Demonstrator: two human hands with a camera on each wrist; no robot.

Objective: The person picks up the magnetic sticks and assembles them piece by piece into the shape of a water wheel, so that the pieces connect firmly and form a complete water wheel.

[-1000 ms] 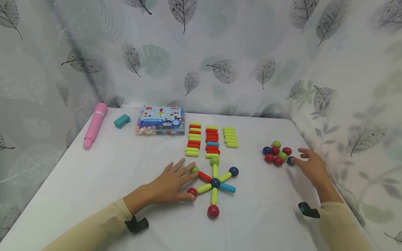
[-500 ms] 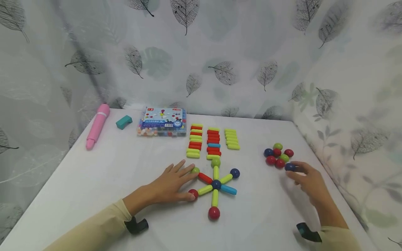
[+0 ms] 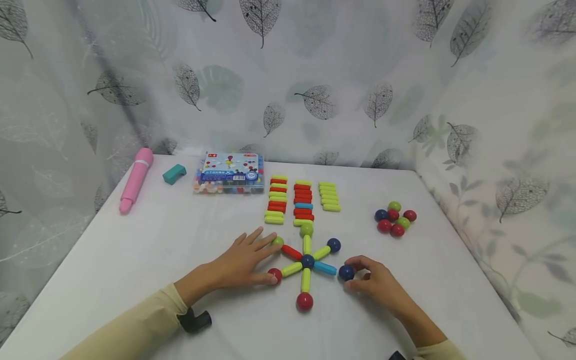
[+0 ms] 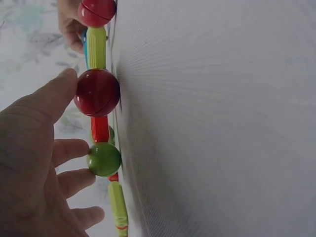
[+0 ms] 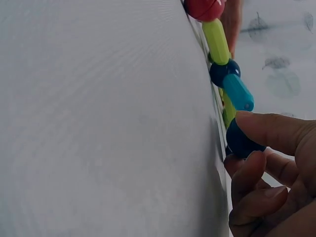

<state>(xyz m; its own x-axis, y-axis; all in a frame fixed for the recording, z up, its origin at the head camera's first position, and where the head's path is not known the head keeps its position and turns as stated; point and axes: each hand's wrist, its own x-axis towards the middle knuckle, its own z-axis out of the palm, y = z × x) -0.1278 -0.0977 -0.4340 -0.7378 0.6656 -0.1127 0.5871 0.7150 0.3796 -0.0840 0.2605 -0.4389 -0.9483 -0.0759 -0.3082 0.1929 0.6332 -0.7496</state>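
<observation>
In the head view, my right hand (image 3: 382,286) pinches a dark blue ball (image 3: 346,272) between thumb and fingers. That ball is just right of the free end of a blue stick (image 3: 325,268), with a small gap between. The stick belongs to a star of coloured sticks around a dark blue centre ball (image 3: 308,261). My left hand (image 3: 238,262) lies spread at the star's left side. The left wrist view shows its thumb against a red ball (image 4: 97,92) and fingertips against a green ball (image 4: 103,159). Part of the pinched ball (image 5: 242,140) is hidden by the right thumb.
Several loose balls (image 3: 397,230) are grouped at the right. Behind the star lie three columns of sticks (image 3: 303,206). A clear plastic box (image 3: 231,175), a teal block (image 3: 174,174) and a pink tube-like object (image 3: 136,181) stand toward the back left.
My right hand has taken the dark blue ball from the group at the right and carried it left to the blue stick's end. The left hand has stayed in place.
</observation>
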